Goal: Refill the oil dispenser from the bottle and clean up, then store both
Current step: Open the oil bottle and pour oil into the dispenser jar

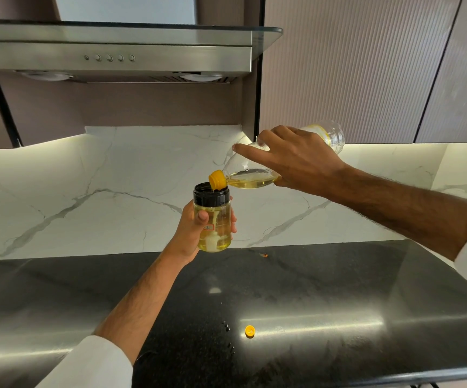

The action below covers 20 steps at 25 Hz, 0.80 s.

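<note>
The pour is under way: the right hand [296, 161] grips a tilted clear plastic oil bottle [250, 177], its yellow spout over the black-collared glass dispenser [212, 219] gripped by the left hand [190, 233] above the dark desk [338, 289]. Oil seems to flow. Next, level the bottle and recap with the small yellow cap [250, 331].

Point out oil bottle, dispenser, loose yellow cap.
oil bottle [250, 179]: head view, on its oil-filled shoulder near the neck.
dispenser [217, 219]: head view, on its clear oil-filled body.
loose yellow cap [250, 331]: head view, on the cap's middle, lying on the counter.
</note>
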### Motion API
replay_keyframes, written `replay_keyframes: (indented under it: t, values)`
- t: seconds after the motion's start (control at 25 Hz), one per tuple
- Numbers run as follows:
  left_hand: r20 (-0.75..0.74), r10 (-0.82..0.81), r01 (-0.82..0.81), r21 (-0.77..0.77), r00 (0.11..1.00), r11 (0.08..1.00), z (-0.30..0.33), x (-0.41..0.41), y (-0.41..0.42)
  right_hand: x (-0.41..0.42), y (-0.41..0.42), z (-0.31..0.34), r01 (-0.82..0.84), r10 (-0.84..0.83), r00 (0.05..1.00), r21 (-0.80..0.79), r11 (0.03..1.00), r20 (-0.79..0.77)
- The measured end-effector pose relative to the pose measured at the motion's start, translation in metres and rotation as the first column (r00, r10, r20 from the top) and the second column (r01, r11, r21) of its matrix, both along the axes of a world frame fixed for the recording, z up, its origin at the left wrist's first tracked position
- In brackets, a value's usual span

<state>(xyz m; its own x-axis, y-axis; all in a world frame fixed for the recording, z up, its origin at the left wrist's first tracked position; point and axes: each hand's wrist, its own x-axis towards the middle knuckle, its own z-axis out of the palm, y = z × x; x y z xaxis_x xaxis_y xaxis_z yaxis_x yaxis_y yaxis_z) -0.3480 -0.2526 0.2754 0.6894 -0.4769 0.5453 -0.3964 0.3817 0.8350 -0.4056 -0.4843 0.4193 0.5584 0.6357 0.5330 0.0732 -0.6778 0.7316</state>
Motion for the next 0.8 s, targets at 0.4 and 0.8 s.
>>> replay_keyframes:
  t: [0.4,0.8]
  values:
    - [-0.005,0.002,-0.002,-0.002,1.000,1.000,0.0009,0.0003,0.0005,0.0004,0.0001,0.0007,0.017,-0.017,1.000,-0.008,1.000,-0.019]
    - [-0.004,0.001,-0.001,0.004,1.000,1.000,0.0003,-0.0001,-0.0003,0.0017,-0.0003,-0.0012,-0.012,0.013,1.000,-0.003,1.000,0.017]
